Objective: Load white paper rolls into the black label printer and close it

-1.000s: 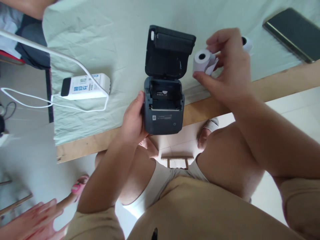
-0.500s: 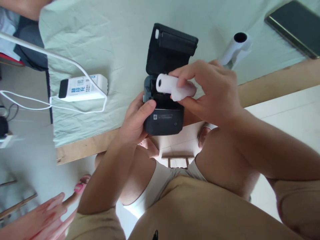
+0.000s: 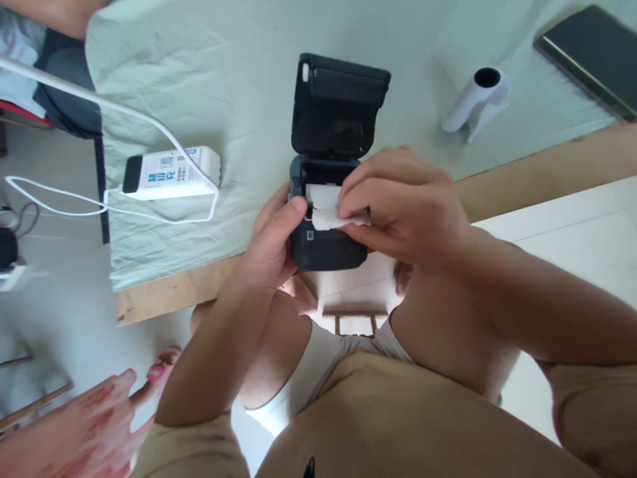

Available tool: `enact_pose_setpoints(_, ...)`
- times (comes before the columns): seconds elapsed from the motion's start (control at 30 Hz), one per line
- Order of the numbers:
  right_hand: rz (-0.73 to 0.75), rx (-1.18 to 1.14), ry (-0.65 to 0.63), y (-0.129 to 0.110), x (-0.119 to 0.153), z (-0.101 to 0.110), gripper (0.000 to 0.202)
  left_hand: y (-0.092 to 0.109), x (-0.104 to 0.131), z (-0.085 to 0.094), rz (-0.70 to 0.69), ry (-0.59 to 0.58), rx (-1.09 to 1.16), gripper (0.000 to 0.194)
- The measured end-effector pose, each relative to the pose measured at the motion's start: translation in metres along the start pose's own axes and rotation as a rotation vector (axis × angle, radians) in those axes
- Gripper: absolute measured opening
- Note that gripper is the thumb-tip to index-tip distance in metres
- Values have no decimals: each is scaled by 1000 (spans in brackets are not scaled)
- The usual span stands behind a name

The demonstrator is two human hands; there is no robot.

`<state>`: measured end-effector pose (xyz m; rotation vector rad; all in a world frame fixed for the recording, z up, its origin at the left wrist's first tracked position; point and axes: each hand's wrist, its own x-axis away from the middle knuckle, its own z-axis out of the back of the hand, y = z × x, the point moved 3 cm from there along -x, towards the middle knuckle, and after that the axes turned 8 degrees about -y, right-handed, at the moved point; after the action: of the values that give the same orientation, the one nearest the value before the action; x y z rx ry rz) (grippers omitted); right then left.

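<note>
A small black device (image 3: pixel 328 251) with its lid (image 3: pixel 336 106) swung open is held near the table's front edge. My left hand (image 3: pixel 273 236) is wrapped round its left side, thumb on the rim. A white paper roll (image 3: pixel 323 199) lies in the open compartment, its loose end (image 3: pixel 328 219) over the front rim. The fingers of my right hand (image 3: pixel 393 202) are closed on the roll's paper and hide its right part. Another white roll (image 3: pixel 462 106), partly unrolled and with a dark core, rests on the cloth at the right.
A white power bank (image 3: pixel 174 174) with a white cable (image 3: pixel 149 119) lies on the green cloth (image 3: pixel 249 86) at the left. A dark phone (image 3: pixel 592 60) is at the far right. Another person's arm (image 3: pixel 64 13) shows at the top left.
My right hand has moved down and left, bringing the small paper roll from above the device into its compartment. The loose paper end now shows over the front rim.
</note>
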<state>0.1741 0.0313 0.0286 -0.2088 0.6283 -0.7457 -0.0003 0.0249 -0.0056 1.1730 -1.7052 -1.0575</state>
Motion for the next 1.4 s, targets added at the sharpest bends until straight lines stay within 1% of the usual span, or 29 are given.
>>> enact_pose_setpoints(0.07, 83, -21, -12, -2, 2, -2, 22, 1, 0, -1, 6, -31, 5, 25)
enact_pose_setpoints(0.13, 138, -52, -28, -4, 4, -3, 23, 3, 0, -1, 37, -41, -37, 29)
enact_pose_setpoints(0.2, 142, -93, 19, -3, 4, 0, 19, 4, 0, 1, 64, -33, -78, 37)
enact_pose_setpoints(0.23, 125, -111, 92, -2, 4, 4, 15, 5, 1, 1, 71, -21, -90, 39)
enact_pose_setpoints(0.3, 36, -119, 287, 2, 4, 13, 6, 7, 1, 1, 76, 4, -100, 42)
enact_pose_setpoints(0.33, -32, -109, 355, 5, 4, 17, 8, 7, 1, 0, 82, 8, -103, 44)
enact_pose_setpoints(0.37, -102, -96, 389, 9, 4, 19, 16, 8, 1, -1, 87, 9, -107, 46)
enact_pose_setpoints(0.4, -163, -85, 384, 13, 4, 19, 25, 9, 2, -1, 89, 7, -107, 47)
enact_pose_setpoints(0.47, -224, -97, 303, 20, 3, 17, 42, 10, 1, -2, 82, -2, -96, 47)
enact_pose_setpoints(0.5, -226, -120, 276, 22, 3, 15, 46, 9, 1, -1, 77, -7, -90, 46)
enact_pose_setpoints(0.53, -212, -148, 271, 23, 3, 14, 46, 8, 0, 0, 71, -13, -83, 45)
enact_pose_setpoints(0.67, -105, -233, 328, 18, 8, 13, 22, 0, -5, 5, 44, -49, -43, 48)
enact_pose_setpoints(0.7, -75, -221, 316, 16, 8, 13, 18, -1, -5, 6, 44, -58, -33, 49)
enact_pose_setpoints(0.77, -47, -167, 231, 13, 7, 12, 16, -2, -5, 7, 41, -69, -27, 50)
enact_pose_setpoints(0.8, -55, -139, 170, 13, 6, 11, 18, -1, -5, 7, 37, -69, -31, 49)
enact_pose_setpoints(0.87, -115, -124, 56, 17, 4, 7, 27, 0, -3, 7, 30, -64, -47, 50)
enact_pose_setpoints(0.97, -226, -209, -74, 24, 3, 0, 41, 0, -1, 5, 16, -76, -53, 50)
enact_pose_setpoints(1.03, -260, -293, -132, 26, 2, -4, 46, 0, -1, 4, 1, -82, -34, 45)
enact_pose_setpoints(1.2, -279, -403, -212, 28, 2, -12, 49, -2, -1, 2, 34, -47, 33, 33)
enact_pose_setpoints(1.4, -307, -476, -247, 33, 0, -17, 51, -2, -1, 3, 52, -40, 80, 25)
